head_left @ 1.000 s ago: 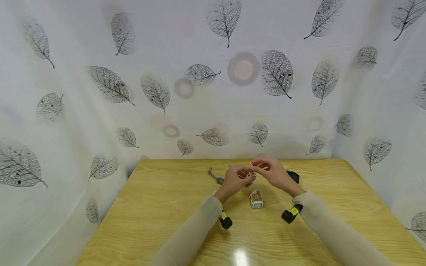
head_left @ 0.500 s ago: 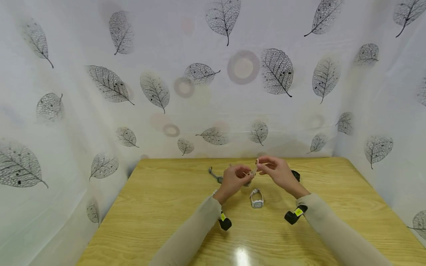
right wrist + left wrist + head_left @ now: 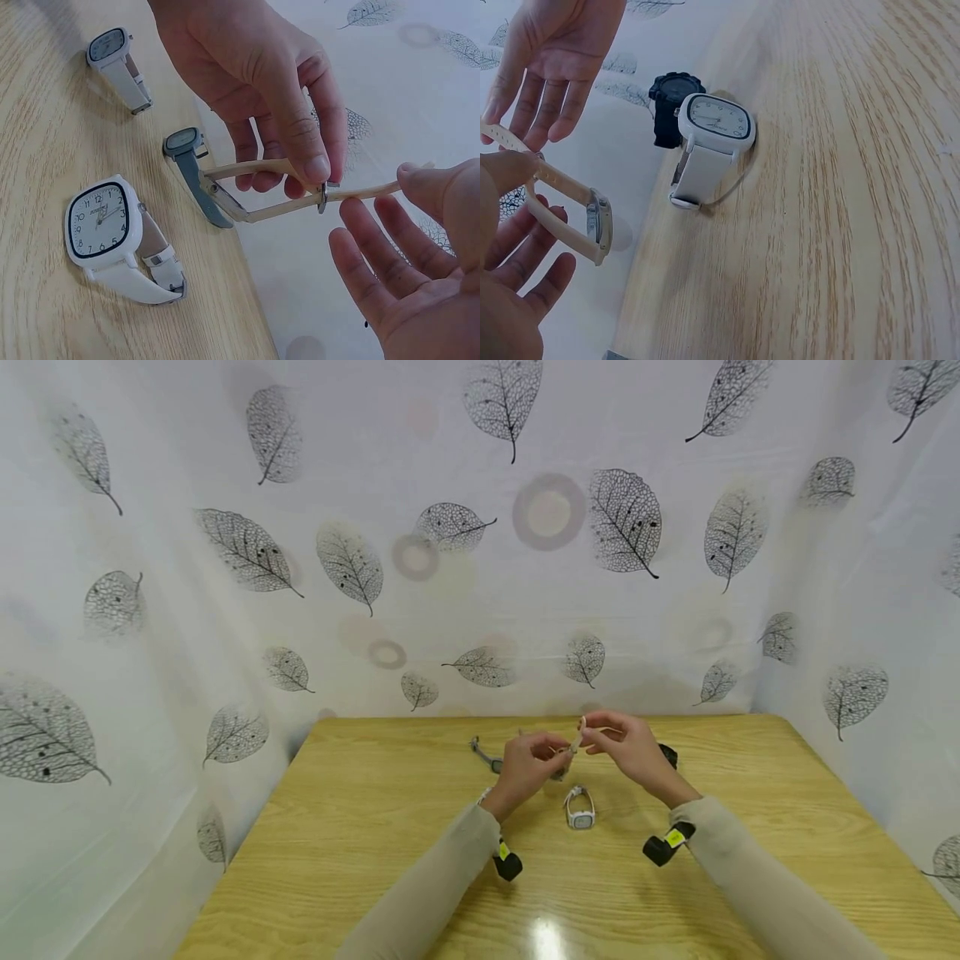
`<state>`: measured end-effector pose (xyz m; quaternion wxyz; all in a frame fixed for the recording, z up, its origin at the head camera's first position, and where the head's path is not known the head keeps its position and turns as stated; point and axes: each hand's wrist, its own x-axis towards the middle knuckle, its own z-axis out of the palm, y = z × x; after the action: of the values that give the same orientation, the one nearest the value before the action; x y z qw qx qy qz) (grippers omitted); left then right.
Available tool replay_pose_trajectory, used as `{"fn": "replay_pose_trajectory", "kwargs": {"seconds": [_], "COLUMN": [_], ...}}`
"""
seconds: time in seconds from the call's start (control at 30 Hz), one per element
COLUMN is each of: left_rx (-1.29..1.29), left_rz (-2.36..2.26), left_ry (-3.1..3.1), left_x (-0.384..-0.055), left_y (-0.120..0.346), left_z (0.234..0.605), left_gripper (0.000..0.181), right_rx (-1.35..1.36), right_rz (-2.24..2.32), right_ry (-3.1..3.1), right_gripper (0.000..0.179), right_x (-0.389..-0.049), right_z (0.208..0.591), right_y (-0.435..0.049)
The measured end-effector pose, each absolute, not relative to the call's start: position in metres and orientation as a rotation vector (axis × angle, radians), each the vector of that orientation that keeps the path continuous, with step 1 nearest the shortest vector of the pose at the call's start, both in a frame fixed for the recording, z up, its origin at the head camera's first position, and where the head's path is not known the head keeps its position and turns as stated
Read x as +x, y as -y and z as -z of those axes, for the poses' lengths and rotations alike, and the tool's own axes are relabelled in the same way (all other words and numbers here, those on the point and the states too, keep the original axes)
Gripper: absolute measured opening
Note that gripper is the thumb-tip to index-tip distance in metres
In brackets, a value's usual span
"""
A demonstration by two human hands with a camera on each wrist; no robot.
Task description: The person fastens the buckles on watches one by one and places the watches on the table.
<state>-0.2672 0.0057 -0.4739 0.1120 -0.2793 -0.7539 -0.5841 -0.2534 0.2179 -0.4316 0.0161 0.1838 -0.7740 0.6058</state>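
Your right hand (image 3: 626, 747) has shifted toward the table's right edge since a second ago; fingertips were bunched against your left hand (image 3: 528, 764), now there's a gap with a strap end stretched across it. Left hand has hardly moved, white watch (image 3: 580, 818) likewise.

Pose: both forearms reach in from the near edge, wrists bent inward, hands raised over the table (image 3: 360, 827) close to its far edge. Left thumb and fingers pinch the beige-strapped watch (image 3: 564, 184) at its metal buckle (image 3: 323, 198); right thumb and index pinch the strap tip, other right fingers spread apart. That watch is off the surface, strap looped, case hanging below your left fingers, seen edge-on.

On the table: white watch sits between you and your hands; grey-blue watch (image 3: 184, 141) near the far edge, on the left-hand side; black watch (image 3: 676, 88) near the far edge, past your right hand; second white watch (image 3: 107, 46) further toward the left edge.

Text: the nearer white dial shows readable hour numerals; its brand line is too small. Yellow label (image 3: 675, 837) on your right wrist unit: can't read it.
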Motion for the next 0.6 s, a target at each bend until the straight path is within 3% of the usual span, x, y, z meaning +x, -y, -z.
{"fn": "replay_pose_trajectory", "kwargs": {"seconds": [0.6], "left_rx": [-0.912], "left_rz": [1.469], "left_ry": [2.193], "left_x": [-0.2657], "left_y": [-0.0058], "left_z": [0.4744], "left_gripper": [0.009], "right_rx": [0.593], "right_rz": [-1.881], "right_ry": [2.408], "right_gripper": [0.032], "right_x": [-0.2535], "right_z": [0.4338], "right_y": [-0.2143]}}
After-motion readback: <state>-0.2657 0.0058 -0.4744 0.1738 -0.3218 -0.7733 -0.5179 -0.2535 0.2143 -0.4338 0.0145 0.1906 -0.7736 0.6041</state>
